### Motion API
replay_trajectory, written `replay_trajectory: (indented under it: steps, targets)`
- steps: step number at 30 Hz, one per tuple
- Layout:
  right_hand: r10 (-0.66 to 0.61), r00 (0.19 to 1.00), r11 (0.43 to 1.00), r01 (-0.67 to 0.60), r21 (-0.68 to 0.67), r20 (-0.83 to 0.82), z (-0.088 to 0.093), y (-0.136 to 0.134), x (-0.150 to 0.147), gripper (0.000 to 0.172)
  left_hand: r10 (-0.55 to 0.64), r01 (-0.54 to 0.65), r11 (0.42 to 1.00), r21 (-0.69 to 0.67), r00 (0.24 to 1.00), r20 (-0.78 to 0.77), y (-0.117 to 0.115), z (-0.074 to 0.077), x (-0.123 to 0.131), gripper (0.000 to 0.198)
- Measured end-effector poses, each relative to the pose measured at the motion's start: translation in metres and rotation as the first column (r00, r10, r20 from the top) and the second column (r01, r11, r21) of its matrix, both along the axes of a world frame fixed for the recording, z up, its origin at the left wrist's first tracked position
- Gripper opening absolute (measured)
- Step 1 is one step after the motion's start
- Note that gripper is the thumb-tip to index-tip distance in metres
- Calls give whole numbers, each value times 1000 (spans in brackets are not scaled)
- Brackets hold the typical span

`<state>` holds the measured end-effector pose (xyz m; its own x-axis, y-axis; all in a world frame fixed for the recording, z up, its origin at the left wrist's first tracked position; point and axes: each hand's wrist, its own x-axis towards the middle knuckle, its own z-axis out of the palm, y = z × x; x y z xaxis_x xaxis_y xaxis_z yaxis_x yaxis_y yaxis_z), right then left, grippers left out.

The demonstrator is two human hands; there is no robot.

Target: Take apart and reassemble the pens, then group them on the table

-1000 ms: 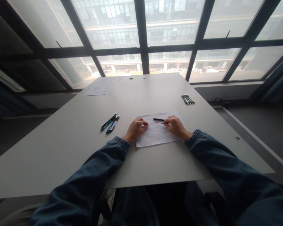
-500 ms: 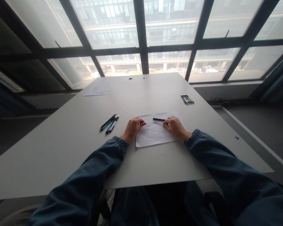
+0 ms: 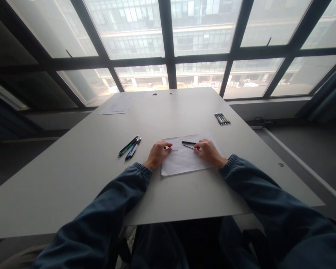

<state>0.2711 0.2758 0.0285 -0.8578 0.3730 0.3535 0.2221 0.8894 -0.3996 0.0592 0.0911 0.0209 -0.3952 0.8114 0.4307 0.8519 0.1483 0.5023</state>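
A white sheet of paper (image 3: 184,164) lies on the table under both hands. My left hand (image 3: 158,154) is over its left edge, thumb and fingertips pinched together at a small thin piece (image 3: 175,150), too tiny to name. Over the right part of the sheet, my right hand (image 3: 208,152) pinches a thin, dark pen refill (image 3: 188,147), which points left toward the other hand. Just above the refill lies a black pen barrel (image 3: 188,142), its right end hidden by my right fingers. The two hands are apart.
Several pens (image 3: 130,147) lie in a loose bunch left of the paper. A row of several pens (image 3: 222,118) is at the table's right side. More printed sheets (image 3: 114,106) lie at the far left. Windows (image 3: 198,74) stand beyond the white table (image 3: 173,116).
The refill in my right hand has drawn back slightly to the right, its tip tilting up a little. My left fingertips have shifted slightly; the pens have stayed put.
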Motion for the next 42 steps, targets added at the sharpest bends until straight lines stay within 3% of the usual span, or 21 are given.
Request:
replay_trajectory:
  steps: [8, 12, 17, 21, 26, 33, 38, 42]
  targets:
    - [-71, 971, 997, 72, -5, -229, 3, 11, 1, 25, 79, -78, 994, 80, 997, -15, 0, 7, 4, 36]
    - [-162, 946, 986, 164, -17, -280, 0, 29, 4, 39, 136, -131, 990, 57, 987, -90, 1, -1, -5, 46]
    - [-263, 957, 964, 264, -6, -125, -16, 49, 3, 47, 169, -175, 983, -62, 981, -93, 3, -25, -18, 51]
    - [-290, 957, 956, 289, 45, 22, -27, 52, 3, 50, 173, -189, 970, -154, 979, -111, 1, -31, -20, 47]
    - [-276, 954, 958, 263, 112, 120, -30, 51, 4, 48, 159, -186, 958, -219, 978, -134, 0, -29, -18, 46]
    - [-278, 953, 958, 266, 110, 116, -30, 52, 4, 44, 169, -190, 966, -178, 978, -125, 1, -25, -16, 43]
    - [-312, 947, 948, 316, 46, -76, -22, 46, 4, 39, 160, -162, 987, -12, 979, -130, 2, -11, -10, 43]
    - [-224, 947, 968, 244, 65, -229, -9, 37, 5, 28, 104, -85, 991, 101, 972, -209, 0, 4, 2, 37]
